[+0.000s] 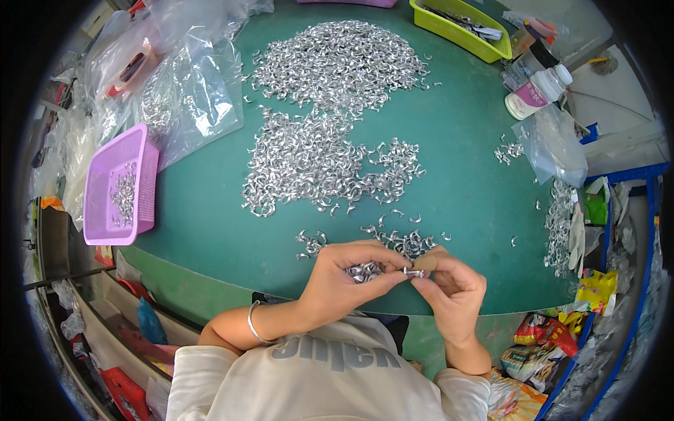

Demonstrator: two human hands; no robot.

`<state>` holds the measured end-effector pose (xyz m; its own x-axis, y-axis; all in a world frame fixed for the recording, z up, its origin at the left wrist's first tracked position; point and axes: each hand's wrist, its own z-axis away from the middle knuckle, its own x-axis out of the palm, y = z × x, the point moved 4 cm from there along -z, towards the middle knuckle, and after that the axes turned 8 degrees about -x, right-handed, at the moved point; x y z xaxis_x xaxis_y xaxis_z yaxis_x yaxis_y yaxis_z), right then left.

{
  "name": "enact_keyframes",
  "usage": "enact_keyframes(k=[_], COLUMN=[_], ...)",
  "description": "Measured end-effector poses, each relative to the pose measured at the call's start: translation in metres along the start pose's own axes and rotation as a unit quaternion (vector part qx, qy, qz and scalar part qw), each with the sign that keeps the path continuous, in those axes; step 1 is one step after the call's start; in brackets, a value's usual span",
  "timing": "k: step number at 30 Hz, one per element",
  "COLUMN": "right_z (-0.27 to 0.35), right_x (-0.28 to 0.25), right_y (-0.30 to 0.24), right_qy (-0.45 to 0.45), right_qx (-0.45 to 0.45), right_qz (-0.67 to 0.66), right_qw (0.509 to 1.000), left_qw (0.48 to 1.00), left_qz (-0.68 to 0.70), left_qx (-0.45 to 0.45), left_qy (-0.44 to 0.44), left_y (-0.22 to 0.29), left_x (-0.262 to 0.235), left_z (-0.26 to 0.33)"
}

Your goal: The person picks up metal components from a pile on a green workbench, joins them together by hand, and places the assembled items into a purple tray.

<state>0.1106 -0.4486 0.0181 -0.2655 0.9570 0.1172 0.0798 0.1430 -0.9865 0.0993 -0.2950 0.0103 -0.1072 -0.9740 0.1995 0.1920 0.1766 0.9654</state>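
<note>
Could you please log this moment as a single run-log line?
left hand: holds handful of small metal clips | right hand: pinches one clip | green table: clip piles | purple basket: left

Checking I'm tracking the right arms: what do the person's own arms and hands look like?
Both hands, left hand and right hand, are bare, no gloves. A thin silver bangle circles the left wrist. Short pale sleeves end near the elbows.

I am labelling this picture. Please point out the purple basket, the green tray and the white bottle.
purple basket (107, 184): head view, bare mesh floor.
green tray (449, 31): head view, front wall.
white bottle (537, 92): head view, middle of body.
</note>
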Motion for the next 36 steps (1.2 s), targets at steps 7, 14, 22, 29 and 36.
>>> enact_keyframes(k=[7,14,22,29,36], right_z=[0.001,0.001,0.001,-0.018,-0.018], right_x=[0.006,0.009,0.010,-0.031,-0.033], right_y=[-0.004,-0.007,-0.004,0.027,0.020], right_qy=[-0.002,-0.001,0.002,0.097,0.076], right_qx=[-0.069,-0.072,-0.057,0.071,0.058], right_qz=[0.029,0.028,0.018,0.031,-0.066], right_qw=[0.997,0.997,0.998,0.992,0.993], left_qw=[1.000,1.000,1.000,0.988,0.994], left_qz=[0.015,0.016,0.016,0.077,0.072], left_qx=[0.010,0.019,0.022,-0.117,-0.065], left_qy=[-0.003,-0.004,0.004,0.066,0.051], left_y=[0.003,0.004,0.001,-0.012,-0.020], left_x=[-0.002,-0.003,-0.004,-0.008,-0.007], left_z=[0.003,0.005,0.005,-0.001,-0.008])
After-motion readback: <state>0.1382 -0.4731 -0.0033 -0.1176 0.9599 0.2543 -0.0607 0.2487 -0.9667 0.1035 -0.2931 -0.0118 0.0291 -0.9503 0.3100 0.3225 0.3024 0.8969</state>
